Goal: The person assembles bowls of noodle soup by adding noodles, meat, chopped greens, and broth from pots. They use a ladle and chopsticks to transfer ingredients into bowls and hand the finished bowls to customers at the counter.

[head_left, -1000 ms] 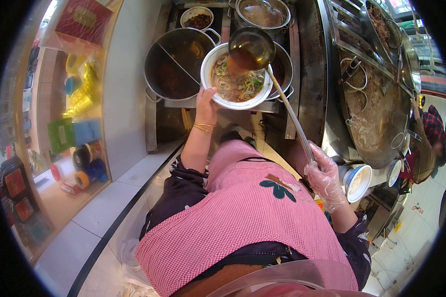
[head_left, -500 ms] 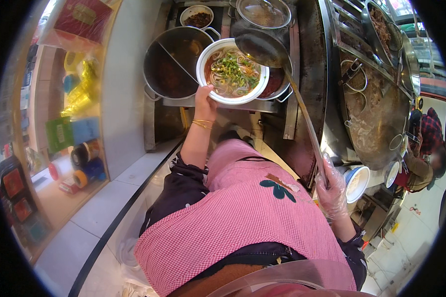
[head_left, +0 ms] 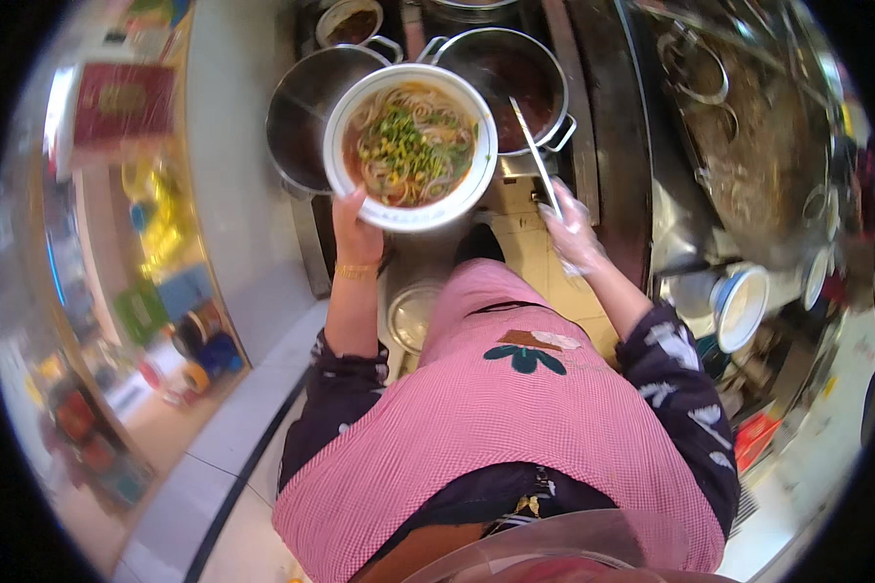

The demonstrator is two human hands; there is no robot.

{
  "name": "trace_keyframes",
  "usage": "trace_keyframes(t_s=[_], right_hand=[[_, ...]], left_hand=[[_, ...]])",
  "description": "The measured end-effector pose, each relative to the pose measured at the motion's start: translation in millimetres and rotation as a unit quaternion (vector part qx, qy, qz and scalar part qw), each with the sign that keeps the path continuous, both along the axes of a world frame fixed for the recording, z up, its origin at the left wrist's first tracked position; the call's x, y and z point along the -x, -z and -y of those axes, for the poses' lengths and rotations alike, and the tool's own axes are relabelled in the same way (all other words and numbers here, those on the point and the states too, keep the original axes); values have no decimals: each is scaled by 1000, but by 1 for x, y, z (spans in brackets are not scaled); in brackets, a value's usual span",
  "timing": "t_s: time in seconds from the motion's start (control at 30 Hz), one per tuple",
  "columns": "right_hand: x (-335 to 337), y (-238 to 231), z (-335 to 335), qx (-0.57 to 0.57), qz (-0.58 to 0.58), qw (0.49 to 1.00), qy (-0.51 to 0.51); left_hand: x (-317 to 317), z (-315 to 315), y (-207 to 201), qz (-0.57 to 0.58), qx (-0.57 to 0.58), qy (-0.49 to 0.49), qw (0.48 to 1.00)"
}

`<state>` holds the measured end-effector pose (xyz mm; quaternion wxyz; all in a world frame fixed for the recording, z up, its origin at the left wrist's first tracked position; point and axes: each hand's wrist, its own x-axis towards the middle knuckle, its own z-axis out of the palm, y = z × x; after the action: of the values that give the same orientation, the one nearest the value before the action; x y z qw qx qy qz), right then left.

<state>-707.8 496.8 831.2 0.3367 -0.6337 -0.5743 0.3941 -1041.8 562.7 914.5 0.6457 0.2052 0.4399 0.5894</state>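
Observation:
My bare left hand [head_left: 357, 229] grips the near-left rim of a white bowl [head_left: 469, 199]. In the bowl lie noodles in reddish broth, topped with chopped greens and yellow bits. It is held over the inner edges of two pots. My right hand [head_left: 572, 230], in a clear plastic glove, is closed around a slim metal handle [head_left: 528, 126]. The handle slants up over the right pot [head_left: 562, 83], which holds dark red liquid. Its working end cannot be made out. The left pot [head_left: 280, 124] stands partly behind the bowl.
A small bowl of dark condiment [head_left: 350, 21] stands behind the left pot. At right are a large steaming metal pan [head_left: 739, 146] and a white bowl with pale contents [head_left: 746, 301]. A shelf [head_left: 199, 185] with packages lines the left wall. A round metal lid [head_left: 413, 316] sits low beside my apron.
The noodle bowl has moved left and looks larger. My right hand has come forward and leftward, toward the right pot. The large ladle bowl no longer shows above the noodles.

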Motion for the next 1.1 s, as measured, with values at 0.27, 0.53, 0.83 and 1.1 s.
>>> trace_keyframes(t_s=[0.27,0.53,0.83,1.1], right_hand=[[34,47,0,139,-312,916,212],[-28,92,355,-29,-267,923,274],[0,80,878,77,-281,640,711],[2,38,993,-162,-194,479,840]], left_hand=[[-54,61,-42,-14,32,274,961],[-166,230,-4,-16,27,534,845],[-319,605,39,19,62,782,620],[-414,714,18,18,73,878,473]])
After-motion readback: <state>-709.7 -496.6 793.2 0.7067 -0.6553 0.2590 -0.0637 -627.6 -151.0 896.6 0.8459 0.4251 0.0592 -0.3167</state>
